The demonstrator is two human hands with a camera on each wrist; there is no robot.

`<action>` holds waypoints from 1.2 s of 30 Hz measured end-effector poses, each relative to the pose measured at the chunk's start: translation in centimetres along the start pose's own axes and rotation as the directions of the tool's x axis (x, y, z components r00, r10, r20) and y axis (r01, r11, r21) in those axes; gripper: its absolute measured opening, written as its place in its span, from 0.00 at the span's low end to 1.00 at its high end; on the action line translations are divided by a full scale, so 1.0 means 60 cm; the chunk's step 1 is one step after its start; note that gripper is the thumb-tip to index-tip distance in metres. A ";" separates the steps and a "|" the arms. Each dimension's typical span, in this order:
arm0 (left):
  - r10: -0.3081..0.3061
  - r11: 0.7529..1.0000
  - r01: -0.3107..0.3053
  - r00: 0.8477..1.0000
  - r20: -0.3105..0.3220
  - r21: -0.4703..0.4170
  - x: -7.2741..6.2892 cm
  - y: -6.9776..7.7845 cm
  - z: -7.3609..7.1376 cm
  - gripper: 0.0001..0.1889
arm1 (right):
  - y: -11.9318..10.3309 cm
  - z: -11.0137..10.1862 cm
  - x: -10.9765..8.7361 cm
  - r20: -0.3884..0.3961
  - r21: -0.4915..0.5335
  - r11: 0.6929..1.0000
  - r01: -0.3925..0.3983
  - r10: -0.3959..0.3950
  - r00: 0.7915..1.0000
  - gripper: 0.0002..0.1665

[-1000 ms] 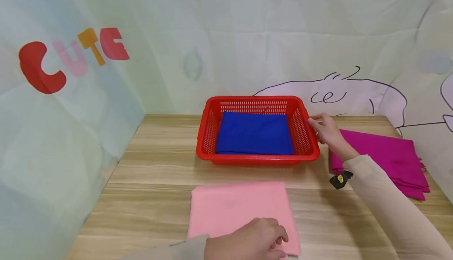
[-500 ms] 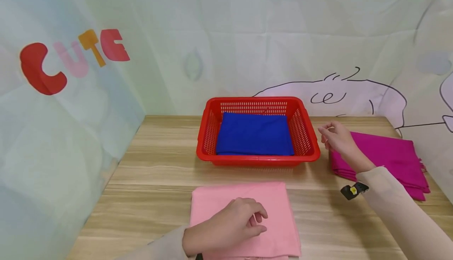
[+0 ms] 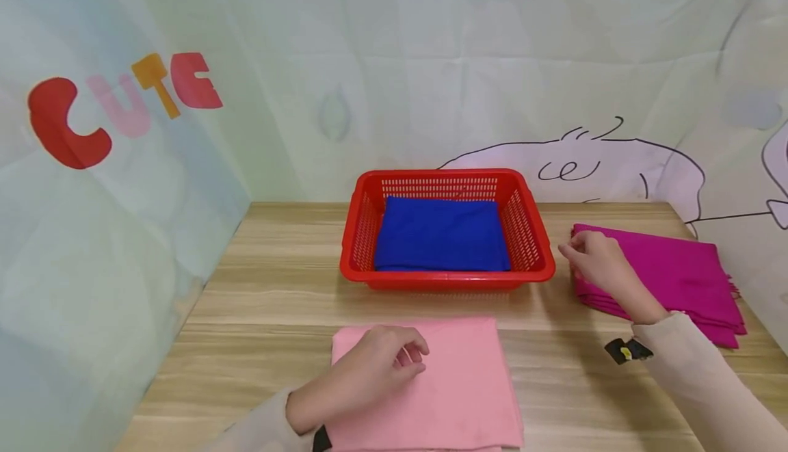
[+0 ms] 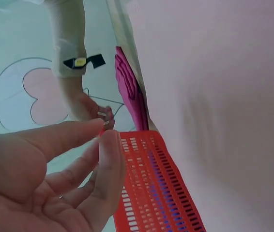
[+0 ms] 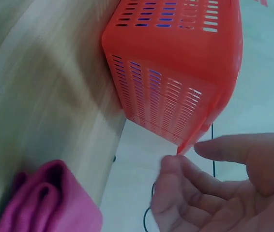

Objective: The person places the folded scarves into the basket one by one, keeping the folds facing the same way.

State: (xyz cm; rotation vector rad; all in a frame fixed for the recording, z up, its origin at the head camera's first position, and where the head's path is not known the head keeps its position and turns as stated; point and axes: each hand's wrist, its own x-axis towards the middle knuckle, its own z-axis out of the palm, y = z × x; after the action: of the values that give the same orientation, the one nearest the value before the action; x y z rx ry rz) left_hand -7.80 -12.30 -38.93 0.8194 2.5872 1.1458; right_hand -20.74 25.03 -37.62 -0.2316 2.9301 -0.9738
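A pale printed backdrop (image 3: 295, 62) rises beyond the far edge of my wooden table (image 3: 265, 267). The red basket (image 3: 447, 276), far and central, stretches left to right. Pink cloth (image 3: 455, 390) lies near, below my left hand (image 3: 375, 360); magenta cloth (image 3: 671, 267), longer left to right, has its left end closest to my right hand (image 3: 600, 260). My fingers curl loosely on both, gripping nothing.

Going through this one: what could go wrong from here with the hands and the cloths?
The left hand is over the folded pink cloth, so it might rumple its top layer. The right hand is near both the red basket and the magenta cloth; a sideways move could bump the basket or loosen the cloth's folds.
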 end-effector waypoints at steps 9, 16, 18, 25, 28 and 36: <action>-0.031 0.999 0.030 0.998 -0.060 -0.024 -0.007 -0.029 -0.033 0.06 | 0.013 0.022 -0.025 0.186 0.000 1.000 0.006 -0.006 0.983 0.14; -0.070 0.995 0.064 0.994 -0.083 -0.077 -0.017 -0.047 -0.052 0.07 | 0.006 0.043 -0.043 0.313 0.093 0.995 0.021 -0.049 0.948 0.13; -0.088 0.994 0.081 0.992 -0.095 -0.075 -0.020 -0.052 -0.056 0.08 | 0.004 0.051 -0.048 0.347 0.136 0.990 0.025 -0.071 0.935 0.13; -0.156 0.987 0.149 0.971 -0.180 -0.055 -0.034 -0.069 -0.074 0.10 | -0.004 0.078 -0.062 0.427 0.298 0.954 0.037 -0.168 0.889 0.11; -0.165 0.986 0.161 0.962 -0.216 -0.034 -0.039 -0.077 -0.080 0.11 | -0.008 0.089 -0.065 0.449 0.350 0.936 0.025 -0.192 0.873 0.11; -0.244 0.969 0.247 0.927 -0.284 -0.024 -0.049 -0.094 -0.088 0.14 | -0.016 0.108 -0.071 0.503 0.362 0.932 -0.002 -0.194 0.843 0.14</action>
State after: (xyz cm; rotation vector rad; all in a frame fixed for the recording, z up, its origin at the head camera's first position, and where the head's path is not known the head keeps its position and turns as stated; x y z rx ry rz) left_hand -9.72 -20.32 -39.60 0.3339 2.8250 1.2502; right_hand -15.85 21.08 -42.26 -0.5401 2.2170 -1.1927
